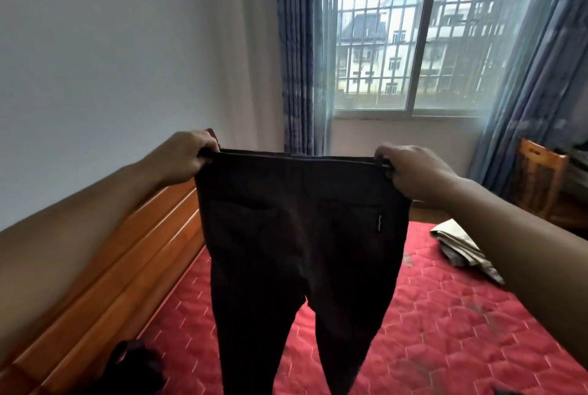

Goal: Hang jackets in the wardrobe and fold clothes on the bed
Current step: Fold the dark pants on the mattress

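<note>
Head view is showing black trousers (302, 235) hanging in the air over the red bed (445, 315). The left hand (187, 152) is pinching one end of the waistband (299, 157) and the right hand (413, 172) the other — each grip is clamping tight on the cloth. The legs are hanging straight down below both hands, so the long way is running up and down. Neither hand is sitting nearer — lowering them flat onto the bed is probably coming next.
</note>
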Action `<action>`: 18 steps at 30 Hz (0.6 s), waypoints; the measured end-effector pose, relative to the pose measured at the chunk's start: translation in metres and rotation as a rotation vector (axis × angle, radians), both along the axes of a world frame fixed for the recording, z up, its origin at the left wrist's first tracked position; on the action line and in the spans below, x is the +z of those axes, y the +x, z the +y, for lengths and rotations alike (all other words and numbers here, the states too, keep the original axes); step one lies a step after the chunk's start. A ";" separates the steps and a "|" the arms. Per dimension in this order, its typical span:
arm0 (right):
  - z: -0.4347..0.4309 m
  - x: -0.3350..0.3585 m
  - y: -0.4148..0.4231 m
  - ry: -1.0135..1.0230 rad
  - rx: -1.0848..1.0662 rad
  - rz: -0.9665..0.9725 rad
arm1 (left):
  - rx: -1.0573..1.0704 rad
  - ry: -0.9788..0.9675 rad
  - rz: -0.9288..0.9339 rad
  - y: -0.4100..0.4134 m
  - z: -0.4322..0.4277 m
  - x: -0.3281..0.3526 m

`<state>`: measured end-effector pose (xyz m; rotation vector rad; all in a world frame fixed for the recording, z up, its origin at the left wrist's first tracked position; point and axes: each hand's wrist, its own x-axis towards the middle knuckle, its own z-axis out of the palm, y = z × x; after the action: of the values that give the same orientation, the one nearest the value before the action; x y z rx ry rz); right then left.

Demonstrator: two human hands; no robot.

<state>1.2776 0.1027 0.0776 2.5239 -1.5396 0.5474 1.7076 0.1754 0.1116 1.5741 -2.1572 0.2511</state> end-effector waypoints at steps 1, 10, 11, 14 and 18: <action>0.000 0.011 -0.002 -0.051 0.007 -0.056 | -0.014 -0.074 0.045 -0.002 0.000 0.013; -0.005 0.037 -0.009 -0.401 -0.064 -0.306 | -0.177 -0.249 0.423 -0.047 -0.003 0.046; -0.005 0.034 -0.008 -0.395 -0.059 -0.337 | -0.186 -0.234 0.454 -0.052 -0.004 0.045; 0.000 0.033 0.001 -0.333 -0.047 -0.433 | -0.199 -0.201 0.498 -0.068 -0.008 0.042; 0.013 0.038 0.026 -0.234 0.111 -0.674 | -0.276 -0.108 0.513 -0.096 -0.014 0.040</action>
<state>1.3034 0.1155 0.1157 2.3655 -1.3813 1.6167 1.6115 0.1614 0.1516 1.1114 -1.8823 -0.1148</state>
